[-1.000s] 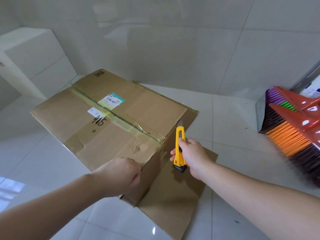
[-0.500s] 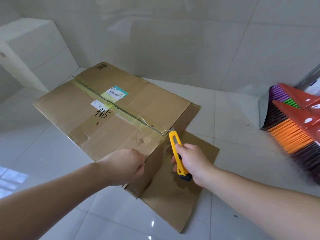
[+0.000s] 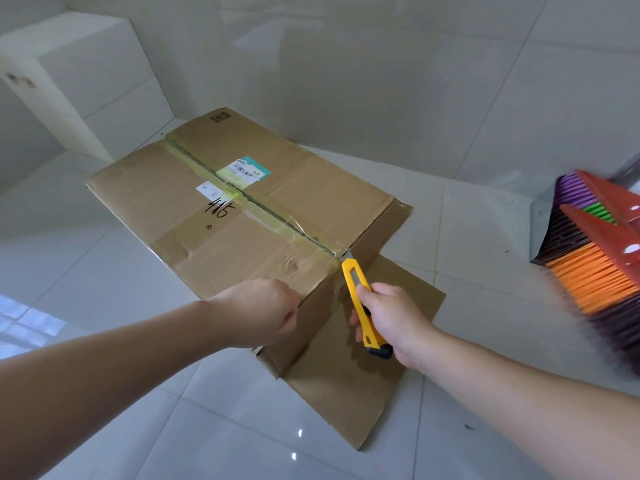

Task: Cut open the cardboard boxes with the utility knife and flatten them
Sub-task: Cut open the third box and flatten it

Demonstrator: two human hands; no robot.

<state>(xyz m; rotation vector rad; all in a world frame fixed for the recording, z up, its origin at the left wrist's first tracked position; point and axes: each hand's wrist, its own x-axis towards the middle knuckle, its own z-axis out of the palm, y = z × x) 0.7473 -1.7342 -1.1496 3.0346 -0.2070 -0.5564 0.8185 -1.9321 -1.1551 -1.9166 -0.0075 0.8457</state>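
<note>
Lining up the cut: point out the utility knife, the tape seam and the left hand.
utility knife (image 3: 360,299): head view, yellow handle.
tape seam (image 3: 263,211): head view, mid-strip.
left hand (image 3: 263,313): head view, back of hand.

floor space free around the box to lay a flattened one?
Bare tile left of the cardboard box, out to the white block, and near the camera below the forearms. Crowded right: loose cardboard sheet, then brooms.

Left hand (image 3: 258,311): fingers were hidden behind the cardboard box (image 3: 242,216) corner.
Utility knife (image 3: 362,303): middle was covered by the right hand (image 3: 394,318); blade tip was too small to tell.
Brooms (image 3: 602,251): cut off by the right edge, bristles blurred.
Labels (image 3: 243,171): print was unreadable.
</note>
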